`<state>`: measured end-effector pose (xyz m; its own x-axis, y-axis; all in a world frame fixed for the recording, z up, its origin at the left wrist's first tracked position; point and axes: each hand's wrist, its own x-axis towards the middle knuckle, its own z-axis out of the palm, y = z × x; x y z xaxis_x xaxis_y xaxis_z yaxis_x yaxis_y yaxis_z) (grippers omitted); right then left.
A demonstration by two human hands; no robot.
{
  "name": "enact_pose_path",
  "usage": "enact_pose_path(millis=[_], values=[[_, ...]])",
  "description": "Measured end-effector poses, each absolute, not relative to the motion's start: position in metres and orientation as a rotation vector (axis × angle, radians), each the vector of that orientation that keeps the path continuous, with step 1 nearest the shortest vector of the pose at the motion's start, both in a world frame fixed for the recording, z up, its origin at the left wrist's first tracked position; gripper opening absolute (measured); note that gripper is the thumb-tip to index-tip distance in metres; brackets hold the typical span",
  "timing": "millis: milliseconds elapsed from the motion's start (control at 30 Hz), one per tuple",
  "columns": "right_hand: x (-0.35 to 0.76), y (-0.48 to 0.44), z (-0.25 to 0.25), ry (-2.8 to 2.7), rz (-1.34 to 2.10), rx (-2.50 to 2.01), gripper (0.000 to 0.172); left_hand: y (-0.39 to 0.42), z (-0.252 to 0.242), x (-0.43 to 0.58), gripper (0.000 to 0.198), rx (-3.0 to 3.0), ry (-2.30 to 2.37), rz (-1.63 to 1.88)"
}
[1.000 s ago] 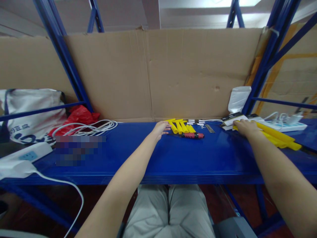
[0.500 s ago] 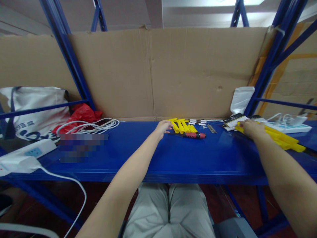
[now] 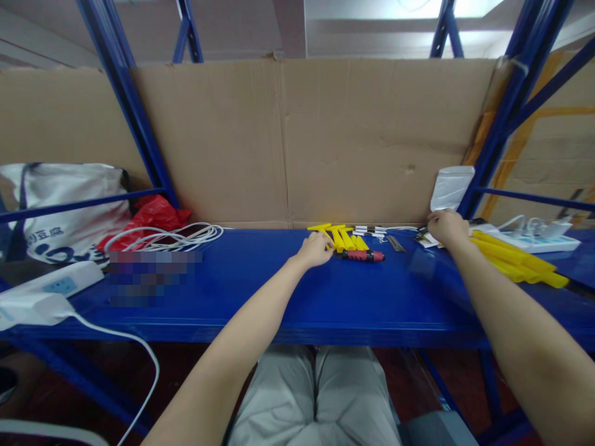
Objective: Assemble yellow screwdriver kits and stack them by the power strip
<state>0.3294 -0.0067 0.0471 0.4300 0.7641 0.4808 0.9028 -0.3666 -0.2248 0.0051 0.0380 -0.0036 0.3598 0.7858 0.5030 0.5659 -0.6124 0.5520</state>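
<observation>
My left hand (image 3: 317, 249) is at the middle of the blue table, fingers curled in by the tip end of a screwdriver with a red and black handle (image 3: 363, 256); what they hold, if anything, is hidden. Behind the screwdriver lie several yellow T-shaped pieces (image 3: 341, 238). At the right my right hand (image 3: 447, 227) reaches over dark and white cards (image 3: 425, 240), its fingers bent down near a white pouch (image 3: 452, 188). Whether it grips anything is too small to tell. Beside its wrist rests a pile of long yellow pieces (image 3: 518, 260).
On the blue table (image 3: 344, 310), a power strip (image 3: 539, 240) lies far right and another (image 3: 69, 279) far left. White cables (image 3: 204, 233), a red bag (image 3: 155, 215) and a cloth bag (image 3: 79, 204) are at the left. A metal blade (image 3: 395, 243) lies near the screwdriver.
My right hand has moved left and away from the long yellow pieces to the cards. My left hand has shifted slightly right and nearer to me, toward the screwdriver.
</observation>
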Motion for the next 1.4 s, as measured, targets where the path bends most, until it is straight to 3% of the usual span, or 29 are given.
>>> enact_pose_path(millis=[100, 200, 567, 833, 1100, 1267, 1333, 1400], values=[[0.303, 0.007, 0.053, -1.231, -0.413, -2.012, 0.037, 0.032, -0.004, 0.006, 0.007, 2.435, 1.255, 0.894], [0.280, 0.018, 0.047, -1.242, -0.400, -1.832, 0.033, 0.031, -0.006, 0.006, 0.016, 2.373, 1.310, 0.792], [0.259, 0.016, 0.019, -1.723, -0.336, -1.672, 0.027, 0.028, -0.005, 0.009, 0.033, 2.206, 1.446, 0.974], [0.260, 0.026, 0.011, -1.717, -0.195, -1.580, 0.019, 0.032, 0.016, -0.010, 0.025, 2.444, 1.872, 0.986], [0.238, 0.022, 0.018, -1.357, 0.363, -1.373, 0.003, 0.028, 0.024, 0.001, 0.021, 2.512, 1.221, 1.657], [0.229, 0.011, 0.029, -1.022, 0.956, -1.043, 0.032, 0.016, 0.016, 0.018, 0.019, 2.673, 0.722, 1.629], [0.230, 0.008, 0.033, -0.905, 1.028, -0.971, 0.033, 0.013, 0.014, 0.021, 0.018, 2.706, 0.613, 1.608], [0.232, 0.006, 0.035, -0.792, 1.016, -0.959, 0.023, 0.011, 0.014, 0.022, 0.015, 2.710, 0.546, 1.611]])
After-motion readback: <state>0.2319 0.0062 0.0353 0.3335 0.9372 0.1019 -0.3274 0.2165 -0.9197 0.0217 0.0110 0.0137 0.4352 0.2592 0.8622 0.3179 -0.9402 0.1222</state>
